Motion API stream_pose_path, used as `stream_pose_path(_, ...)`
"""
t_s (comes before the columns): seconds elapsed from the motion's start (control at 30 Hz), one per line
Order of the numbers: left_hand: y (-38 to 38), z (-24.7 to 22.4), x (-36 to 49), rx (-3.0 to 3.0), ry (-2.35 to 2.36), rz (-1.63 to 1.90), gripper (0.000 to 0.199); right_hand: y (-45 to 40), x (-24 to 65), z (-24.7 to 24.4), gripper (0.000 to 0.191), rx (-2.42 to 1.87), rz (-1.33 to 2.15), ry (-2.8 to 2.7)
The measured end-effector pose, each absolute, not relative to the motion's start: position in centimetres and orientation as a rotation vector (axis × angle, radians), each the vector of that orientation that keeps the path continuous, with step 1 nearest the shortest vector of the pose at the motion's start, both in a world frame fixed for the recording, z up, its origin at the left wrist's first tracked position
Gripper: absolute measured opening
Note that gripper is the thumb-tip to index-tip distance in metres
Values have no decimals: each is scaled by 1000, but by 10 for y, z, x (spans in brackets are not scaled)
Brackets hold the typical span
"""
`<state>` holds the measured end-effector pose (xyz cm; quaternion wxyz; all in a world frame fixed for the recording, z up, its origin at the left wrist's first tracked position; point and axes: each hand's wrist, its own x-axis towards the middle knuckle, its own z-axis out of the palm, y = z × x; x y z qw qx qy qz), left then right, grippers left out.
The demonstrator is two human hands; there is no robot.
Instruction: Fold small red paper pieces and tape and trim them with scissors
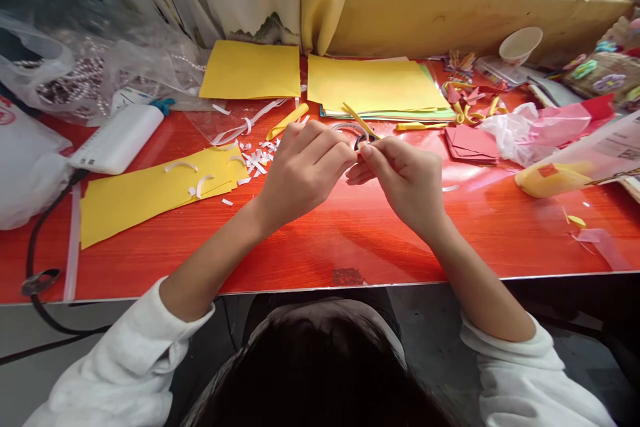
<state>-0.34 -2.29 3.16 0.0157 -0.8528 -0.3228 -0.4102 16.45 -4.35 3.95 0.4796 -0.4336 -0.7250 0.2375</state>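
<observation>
My left hand (313, 163) and my right hand (405, 173) come together above the middle of the red table, fingers closed in a pinch. A thin curved white paper strip (349, 125) runs to where the fingertips meet. The exact grip is partly hidden by the fingers. Just behind them, a narrow yellow rolled piece (357, 119) slants toward my right hand, and a small dark ring (359, 141) shows beside it; whether either is held I cannot tell. Small white paper scraps (257, 161) lie left of my left hand.
Yellow sheets (255, 70) and a paper stack (373, 83) lie at the back. Long yellow pieces (155, 190) and a white power bank (120, 137) are left. Red paper squares (471, 145), pink wrapping (555, 130) and a clear bag (585, 157) lie right.
</observation>
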Motion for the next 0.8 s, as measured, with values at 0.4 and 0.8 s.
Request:
stream_pose_path(0.4,-23,34,0,-2578,-1079,-1423,18,-43,165,38,24,-999,478,-1777)
stream_pose_path(0.8,-20,32,-1,-2675,-1122,-1421,20,-43,164,36,24,-1053,393,-1794)
